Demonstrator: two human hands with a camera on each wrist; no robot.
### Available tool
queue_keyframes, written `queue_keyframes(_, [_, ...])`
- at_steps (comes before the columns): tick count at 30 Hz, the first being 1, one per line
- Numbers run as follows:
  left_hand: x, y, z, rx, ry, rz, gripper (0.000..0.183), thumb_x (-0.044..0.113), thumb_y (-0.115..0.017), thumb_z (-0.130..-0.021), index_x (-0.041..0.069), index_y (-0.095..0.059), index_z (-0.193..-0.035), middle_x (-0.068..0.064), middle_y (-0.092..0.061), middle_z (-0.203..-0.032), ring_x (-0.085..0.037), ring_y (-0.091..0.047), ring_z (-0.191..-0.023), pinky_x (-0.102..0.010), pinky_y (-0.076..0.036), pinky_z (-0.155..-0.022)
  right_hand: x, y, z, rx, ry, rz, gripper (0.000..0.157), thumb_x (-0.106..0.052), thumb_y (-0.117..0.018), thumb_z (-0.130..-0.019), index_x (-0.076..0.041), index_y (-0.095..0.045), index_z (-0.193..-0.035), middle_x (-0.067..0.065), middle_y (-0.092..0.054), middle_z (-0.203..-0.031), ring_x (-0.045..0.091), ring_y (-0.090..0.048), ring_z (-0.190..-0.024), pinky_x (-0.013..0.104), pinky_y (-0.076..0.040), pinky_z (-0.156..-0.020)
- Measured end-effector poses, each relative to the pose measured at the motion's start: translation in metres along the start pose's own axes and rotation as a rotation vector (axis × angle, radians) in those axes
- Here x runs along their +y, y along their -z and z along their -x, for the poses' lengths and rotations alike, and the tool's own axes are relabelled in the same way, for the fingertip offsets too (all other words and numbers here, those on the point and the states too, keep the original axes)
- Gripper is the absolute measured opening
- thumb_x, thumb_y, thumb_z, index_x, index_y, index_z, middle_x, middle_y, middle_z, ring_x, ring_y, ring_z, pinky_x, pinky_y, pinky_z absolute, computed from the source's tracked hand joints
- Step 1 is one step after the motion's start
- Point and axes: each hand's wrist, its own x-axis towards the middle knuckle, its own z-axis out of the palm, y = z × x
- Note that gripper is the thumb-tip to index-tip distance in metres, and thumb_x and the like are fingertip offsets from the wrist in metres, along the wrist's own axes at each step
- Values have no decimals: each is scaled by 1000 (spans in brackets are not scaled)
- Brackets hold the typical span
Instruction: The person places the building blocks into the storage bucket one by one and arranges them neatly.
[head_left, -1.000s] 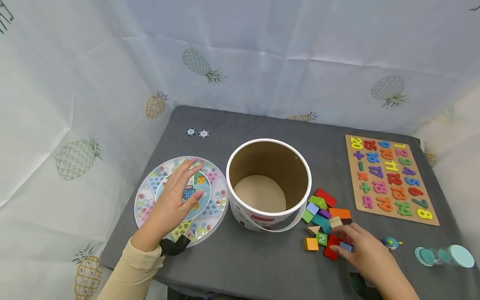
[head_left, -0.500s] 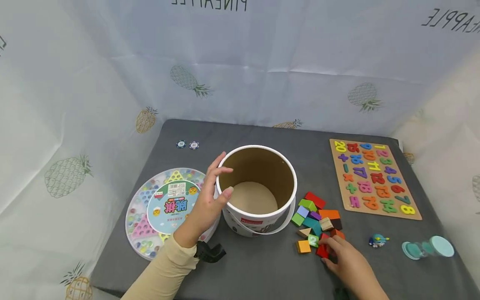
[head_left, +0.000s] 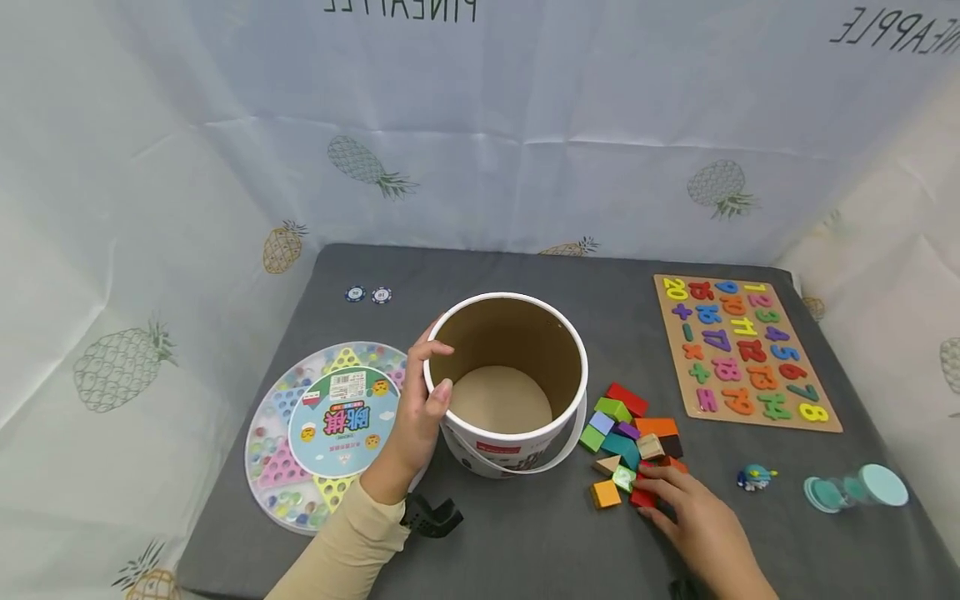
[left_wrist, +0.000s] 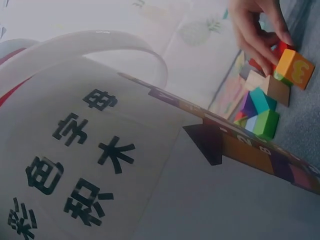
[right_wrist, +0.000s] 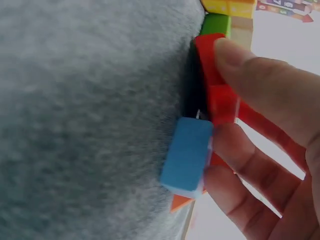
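My left hand (head_left: 420, 410) grips the near-left rim of a white bucket (head_left: 510, 333), thumb outside and fingers over the edge. The bucket stands upright with nothing inside; its printed wall (left_wrist: 95, 150) fills much of the left wrist view. At the near side of a pile of coloured wooden blocks (head_left: 621, 446), my right hand (head_left: 697, 517) pinches a red block (right_wrist: 212, 62) between thumb and fingers. A blue block (right_wrist: 187, 152) lies beside the fingertips in the right wrist view. At the pile's left edge is an orange block (head_left: 605, 494).
Left of the bucket lies a round Chinese checkers set (head_left: 345, 421), partly behind my left arm. Two poker chips (head_left: 368, 294) sit beyond it. A number puzzle board (head_left: 738, 350), a small blue toy figure (head_left: 755, 477) and a teal-capped sand timer (head_left: 855, 487) are at the right.
My left hand has moved right from above the checkers set onto the bucket's rim. My right hand has closed in on the red block. The head view has shifted slightly.
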Motion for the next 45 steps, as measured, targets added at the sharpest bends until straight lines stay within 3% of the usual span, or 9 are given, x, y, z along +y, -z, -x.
queue_keyframes(6, [0,0,-1,6,-43,-4,52,39,-47,-91,-3,-36,-121,-8,-19,-154,-38,-22,-136,-43,-27,-106,-5,4,-5,33,36,-31,22,-17,-81,-73,-26,-74,-92,-10,-66,-106,10,-64,-90,37,-54,-74])
queue_keyframes(12, [-1,-2,-3,21,-70,-5,52,39,-47,-91,-3,-37,-119,-9,-21,-153,-40,-22,-135,-44,-27,-106,-15,18,-10,144,59,-51,35,-7,-88,-59,-23,-69,-83,-11,-63,-93,5,-59,-77,28,-54,-68])
queue_keyframes(16, [-1,-3,-7,36,-85,-29,49,40,-46,-91,0,-39,-119,-9,-23,-153,-36,-22,-137,-48,-22,-107,-31,45,-24,285,166,-107,46,3,-89,-53,-18,-69,-88,-7,-61,-98,8,-59,-80,8,-45,-75])
queue_keyframes(20, [-3,-4,-11,48,-109,-31,43,32,-44,-89,0,-39,-118,-11,-26,-151,-34,-23,-137,-50,-19,-107,-57,84,-49,520,344,-195,16,-22,-73,-84,-9,-73,-94,2,-66,-101,17,-62,-87,6,-38,-87])
queue_keyframes(23, [-6,-5,-12,54,-123,-30,40,24,-42,-86,0,-40,-117,-14,-26,-151,-34,-23,-137,-50,-19,-107,-82,108,-71,758,467,-274,42,-40,-56,-93,-2,-72,-90,11,-68,-95,21,-63,-82,12,-43,-86])
queue_keyframes(25, [-8,-6,-11,57,-120,-28,41,23,-42,-85,-1,-39,-118,-14,-26,-151,-34,-23,-137,-51,-19,-107,-99,119,-85,835,523,-330,38,-35,-62,-92,1,-71,-91,14,-68,-92,22,-63,-80,15,-45,-85])
queue_keyframes(33, [-10,-7,-7,44,-77,-26,43,26,-43,-85,1,-40,-120,-10,-24,-152,-32,-26,-136,-52,-22,-106,-123,112,-120,630,670,-325,29,-34,-63,-91,-9,-73,-103,3,-70,-102,23,-56,-91,32,-36,-77])
queue_keyframes(40, [-10,-7,-3,61,-84,-56,43,28,-42,-86,1,-40,-119,-10,-25,-152,-31,-26,-136,-56,-19,-106,-79,83,-87,616,314,-405,19,-16,-76,-81,-13,-72,-99,0,-64,-98,16,-55,-88,19,-42,-78])
queue_keyframes(45, [-7,-6,2,84,-91,-74,47,34,-41,-90,-3,-39,-117,-9,-28,-151,-31,-26,-136,-55,-21,-105,-41,44,-52,165,127,-289,33,-10,-83,-71,-23,-70,-98,-11,-59,-91,2,-48,-71,19,-44,-59])
